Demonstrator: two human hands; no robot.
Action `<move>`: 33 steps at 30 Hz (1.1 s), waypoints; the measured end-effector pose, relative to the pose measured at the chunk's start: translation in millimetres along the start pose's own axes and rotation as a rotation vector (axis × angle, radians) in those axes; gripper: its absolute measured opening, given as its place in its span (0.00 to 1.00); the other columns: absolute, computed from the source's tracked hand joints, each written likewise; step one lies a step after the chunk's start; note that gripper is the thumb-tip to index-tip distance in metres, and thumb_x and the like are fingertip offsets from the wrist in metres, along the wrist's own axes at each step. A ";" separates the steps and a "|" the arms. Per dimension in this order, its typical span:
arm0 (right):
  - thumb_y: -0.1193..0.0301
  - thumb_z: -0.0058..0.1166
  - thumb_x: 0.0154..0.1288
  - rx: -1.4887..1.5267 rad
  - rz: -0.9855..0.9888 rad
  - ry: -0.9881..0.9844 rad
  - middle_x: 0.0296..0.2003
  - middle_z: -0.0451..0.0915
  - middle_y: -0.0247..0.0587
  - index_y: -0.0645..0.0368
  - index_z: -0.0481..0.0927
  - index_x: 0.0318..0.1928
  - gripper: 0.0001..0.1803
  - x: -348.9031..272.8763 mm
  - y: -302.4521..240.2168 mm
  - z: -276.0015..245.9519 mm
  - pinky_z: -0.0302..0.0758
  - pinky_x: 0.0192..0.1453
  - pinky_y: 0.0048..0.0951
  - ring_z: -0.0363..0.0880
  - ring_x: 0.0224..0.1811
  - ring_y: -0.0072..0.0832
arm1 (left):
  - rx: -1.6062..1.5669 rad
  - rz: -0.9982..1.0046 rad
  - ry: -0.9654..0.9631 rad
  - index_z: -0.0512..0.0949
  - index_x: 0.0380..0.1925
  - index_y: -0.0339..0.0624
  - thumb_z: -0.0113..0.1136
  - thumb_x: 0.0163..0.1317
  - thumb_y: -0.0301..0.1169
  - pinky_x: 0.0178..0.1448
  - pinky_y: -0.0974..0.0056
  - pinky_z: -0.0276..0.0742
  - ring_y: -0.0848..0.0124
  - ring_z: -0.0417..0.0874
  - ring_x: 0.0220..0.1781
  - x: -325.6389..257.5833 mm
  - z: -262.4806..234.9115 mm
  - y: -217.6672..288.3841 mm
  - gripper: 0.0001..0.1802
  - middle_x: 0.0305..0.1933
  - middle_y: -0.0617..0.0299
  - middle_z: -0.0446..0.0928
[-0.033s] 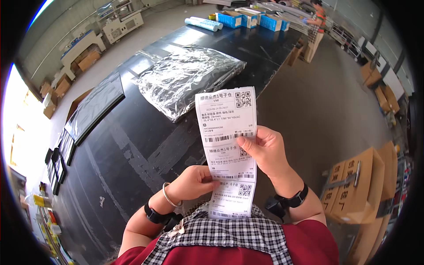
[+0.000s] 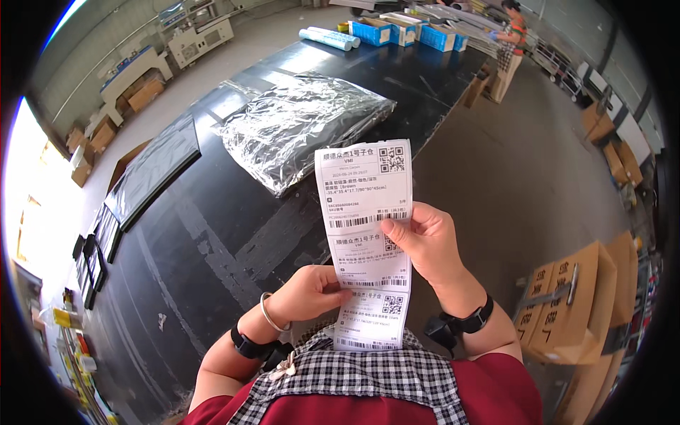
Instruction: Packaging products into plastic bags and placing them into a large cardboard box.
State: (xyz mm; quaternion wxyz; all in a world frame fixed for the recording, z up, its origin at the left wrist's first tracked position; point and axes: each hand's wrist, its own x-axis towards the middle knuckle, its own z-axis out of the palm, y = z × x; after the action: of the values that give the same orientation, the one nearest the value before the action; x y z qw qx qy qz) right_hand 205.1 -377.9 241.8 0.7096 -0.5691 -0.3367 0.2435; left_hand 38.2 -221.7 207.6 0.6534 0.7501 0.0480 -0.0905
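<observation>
White paper label strip (image 2: pixel 365 248), upright in front of the chest, above the near part of the apron (image 2: pixel 368 375) and just right of the black table (image 2: pixel 234 212).

Right hand (image 2: pixel 423 244): closed on the strip's right edge, thumb on the printed face by the join of top and middle labels, fingers mostly behind. Left hand (image 2: pixel 304 292): pinching the left edge lower down, near the join of middle and bottom labels. Neither hand holds anything else that I can see.

Status: strip's in hand, printed side facing the wearer, top label fully readable. All three labels are joined end to end; none torn off, none peeled as far as I can tell. Backing side is hidden, so can't confirm what's behind it.

Shiny film-wrapped package (image 2: pixel 304 124) lies flat on the table past the strip, touched by neither hand. Wrap covers its upper side; no label visible there, underside and far edge can't be checked. Dark flat pack (image 2: pixel 159 170) sits along the table's left side, also no label that I can make out.

Far end of table: pale blue rolls (image 2: pixel 329 39) beside blue boxes (image 2: pixel 372 32). Co-worker (image 2: pixel 511 53) stands beyond, well apart. Cardboard box (image 2: pixel 567 304) off to the right.
</observation>
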 end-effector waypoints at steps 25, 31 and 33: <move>0.69 0.72 0.50 -0.898 -0.384 0.159 0.63 0.64 0.58 0.67 0.50 0.71 0.54 229.3 72.8 -34.2 0.56 0.71 0.49 0.61 0.68 0.51 | -0.430 0.139 0.464 0.79 0.48 0.28 0.60 0.67 0.28 0.52 0.69 0.78 0.76 0.80 0.46 190.7 -158.7 -4.0 0.14 0.45 0.60 0.82; 0.65 0.64 0.56 -0.919 -0.601 -0.612 0.53 0.79 0.45 0.59 0.78 0.56 0.26 283.1 106.8 -24.6 0.71 0.60 0.41 0.76 0.56 0.39 | -0.170 -0.028 0.583 0.82 0.35 0.33 0.63 0.63 0.25 0.37 0.72 0.76 0.81 0.79 0.32 202.8 -180.0 -39.1 0.05 0.30 0.65 0.82; 0.67 0.63 0.56 -0.814 -0.578 -0.656 0.49 0.81 0.45 0.60 0.79 0.55 0.25 297.4 131.9 -21.6 0.76 0.55 0.39 0.80 0.51 0.39 | 0.081 -0.023 0.641 0.81 0.32 0.34 0.64 0.61 0.25 0.35 0.69 0.75 0.77 0.79 0.29 202.2 -191.6 -36.7 0.04 0.27 0.61 0.81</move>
State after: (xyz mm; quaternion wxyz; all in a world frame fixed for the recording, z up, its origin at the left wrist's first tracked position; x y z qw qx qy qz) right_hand 421.1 -144.2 170.6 0.3307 -0.5758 -0.7458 0.0550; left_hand 243.1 -36.4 156.7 0.5735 0.7652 0.2561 0.1411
